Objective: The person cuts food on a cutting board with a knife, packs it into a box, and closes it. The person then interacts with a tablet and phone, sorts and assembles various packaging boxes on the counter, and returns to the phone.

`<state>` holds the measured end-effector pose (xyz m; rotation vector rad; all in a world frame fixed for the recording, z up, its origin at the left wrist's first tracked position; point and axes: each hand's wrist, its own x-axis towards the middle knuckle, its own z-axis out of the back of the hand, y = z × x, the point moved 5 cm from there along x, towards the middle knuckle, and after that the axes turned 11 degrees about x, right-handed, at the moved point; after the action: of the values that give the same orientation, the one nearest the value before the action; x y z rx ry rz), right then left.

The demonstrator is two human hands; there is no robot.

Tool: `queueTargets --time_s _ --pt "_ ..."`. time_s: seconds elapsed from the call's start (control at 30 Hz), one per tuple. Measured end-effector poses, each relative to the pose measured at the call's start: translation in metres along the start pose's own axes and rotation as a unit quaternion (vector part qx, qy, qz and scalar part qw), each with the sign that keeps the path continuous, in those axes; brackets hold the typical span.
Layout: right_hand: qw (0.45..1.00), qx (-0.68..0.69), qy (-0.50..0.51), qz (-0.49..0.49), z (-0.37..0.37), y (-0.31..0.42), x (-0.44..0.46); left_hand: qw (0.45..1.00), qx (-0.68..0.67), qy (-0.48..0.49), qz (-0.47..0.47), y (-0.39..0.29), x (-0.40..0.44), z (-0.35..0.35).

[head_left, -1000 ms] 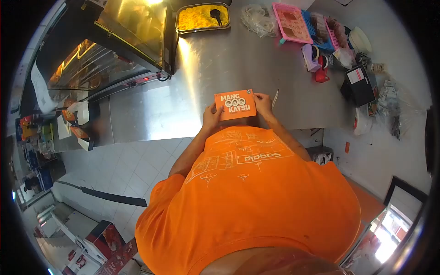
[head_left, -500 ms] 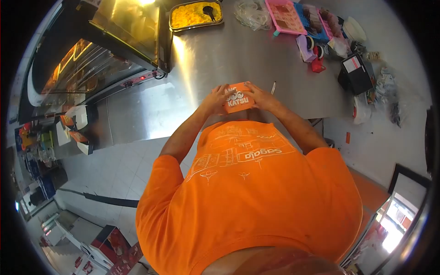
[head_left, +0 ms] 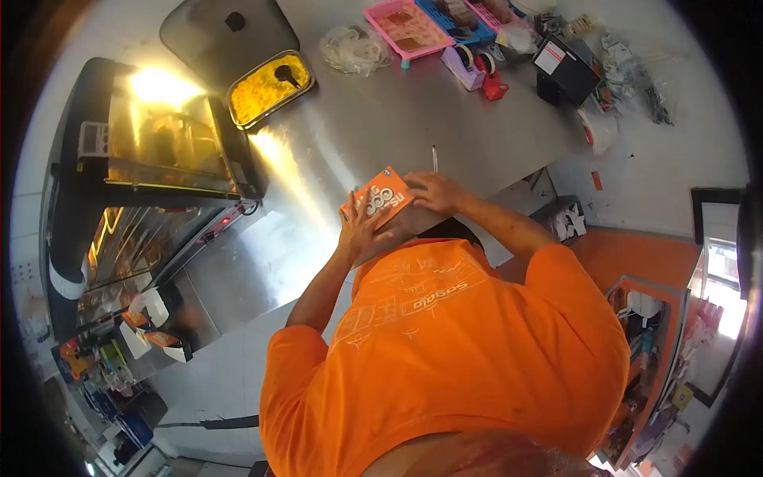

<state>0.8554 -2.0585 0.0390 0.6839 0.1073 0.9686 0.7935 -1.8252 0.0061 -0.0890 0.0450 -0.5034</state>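
Observation:
An orange cardboard food box with white lettering and round printed shapes sits at the front edge of the steel counter, turned at an angle. My left hand lies over its left end, fingers spread across the top and gripping that side. At the box's right edge is my right hand, fingers stretched out and fingertips at or against the cardboard. Its thumb is not clearly visible. A slim pen-like stick lies on the counter just beyond my right hand.
A tray of yellow food with a black spoon stands by a lit glass display case. Tape dispensers, a pink basket and plastic bags line the back. Open boxes sit at the left.
The view has swung, shifting the surroundings. The box has turned at an angle, its right end tipped away from me. My right hand has moved off its top to the right edge.

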Motion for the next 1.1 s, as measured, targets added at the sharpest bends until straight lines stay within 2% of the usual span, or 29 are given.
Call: queueTargets --time_s 0.1,0.17,0.2,0.23,0.3,0.4,0.43,0.47,0.5,0.6,0.7,0.8,0.9,0.97,1.0,1.1 --pt "0.964 -0.03 -0.214 -0.155 0.051 -0.063 -0.015 0.995 -0.066 -0.003 0.073 -0.009 0.016 -0.002" --pt "0.919 -0.077 -0.354 -0.156 0.097 -0.152 -0.034 0.98 -0.119 -0.001 0.157 -0.011 0.031 -0.003" --pt "0.858 -0.098 -0.453 -0.223 0.128 -0.186 -0.045 0.968 -0.148 -0.055 0.195 -0.019 0.037 0.006" --pt "0.78 -0.115 -0.544 -0.287 0.157 -0.216 -0.06 0.96 -0.149 -0.059 0.229 -0.023 0.044 0.007" --pt "0.74 -0.149 -0.542 -0.37 0.208 -0.284 -0.083 0.942 -0.149 -0.069 0.294 -0.027 0.058 0.002" --pt "0.825 -0.215 -0.228 -0.47 0.218 -0.447 -0.107 0.929 -0.182 -0.105 0.303 -0.032 0.079 0.002" --pt "0.807 -0.018 -0.272 -0.524 0.229 -0.455 -0.108 0.924 -0.2 -0.117 0.304 -0.034 0.089 0.003" --pt "0.754 0.18 -0.298 -0.556 0.228 -0.455 -0.114 0.924 -0.196 -0.114 0.307 -0.038 0.099 0.002" --pt "0.668 0.371 -0.307 -0.567 0.223 -0.444 -0.115 0.923 -0.206 -0.115 0.306 -0.044 0.113 0.005" --pt "0.659 0.418 -0.289 -0.555 0.228 -0.418 -0.109 0.914 -0.236 -0.123 0.306 -0.065 0.15 0.034" --pt "0.626 0.524 -0.333 -0.471 0.223 -0.419 -0.115 0.91 -0.252 -0.134 0.3 -0.087 0.185 0.047" --pt "0.648 0.613 -0.332 -0.306 0.216 -0.412 -0.136 0.921 -0.229 -0.147 0.277 -0.11 0.224 0.047" --pt "0.761 0.433 -0.289 -0.388 0.203 -0.413 -0.155 0.945 -0.23 -0.06 0.226 -0.145 0.27 0.043" --pt "0.862 0.164 -0.284 -0.387 0.218 -0.399 -0.145 0.963 -0.195 -0.033 0.184 -0.173 0.295 0.027" --pt "0.887 0.024 -0.273 -0.371 0.225 -0.393 -0.139 0.971 -0.176 -0.02 0.162 -0.186 0.306 0.019" --pt "0.844 -0.098 -0.366 -0.379 0.206 -0.422 -0.16 0.982 -0.104 -0.079 0.136 -0.208 0.319 -0.014"
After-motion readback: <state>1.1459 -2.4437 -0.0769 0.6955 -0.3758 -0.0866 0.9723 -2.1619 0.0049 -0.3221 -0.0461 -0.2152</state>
